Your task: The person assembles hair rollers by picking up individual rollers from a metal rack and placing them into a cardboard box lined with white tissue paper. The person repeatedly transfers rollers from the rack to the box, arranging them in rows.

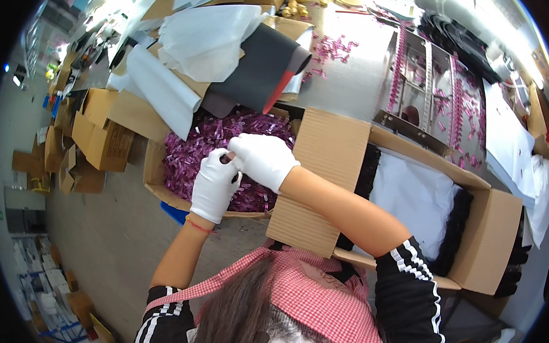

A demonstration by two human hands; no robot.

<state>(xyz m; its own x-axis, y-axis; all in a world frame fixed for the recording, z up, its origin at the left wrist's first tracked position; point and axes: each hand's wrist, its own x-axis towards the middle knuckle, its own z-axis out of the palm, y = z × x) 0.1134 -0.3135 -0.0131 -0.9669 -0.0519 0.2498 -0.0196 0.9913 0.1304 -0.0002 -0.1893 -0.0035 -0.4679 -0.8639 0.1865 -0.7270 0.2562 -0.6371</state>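
Observation:
Both hands wear white gloves and meet above a cardboard box [155,164] filled with small shiny purple pieces [191,147]. My left hand [214,183] has its fingers curled, pinching a small dark piece at the fingertips. My right hand [264,158] is closed beside it, its fingertips touching the same spot. What is held is mostly hidden by the gloves. A red string bracelet sits on the left wrist.
A second cardboard box [490,241] with white sheet and black lining stands at the right. A metal tray [430,87] with rows of purple pieces lies beyond it. White bags [201,38], a dark sheet [255,70] and stacked cartons [101,132] lie at the back left.

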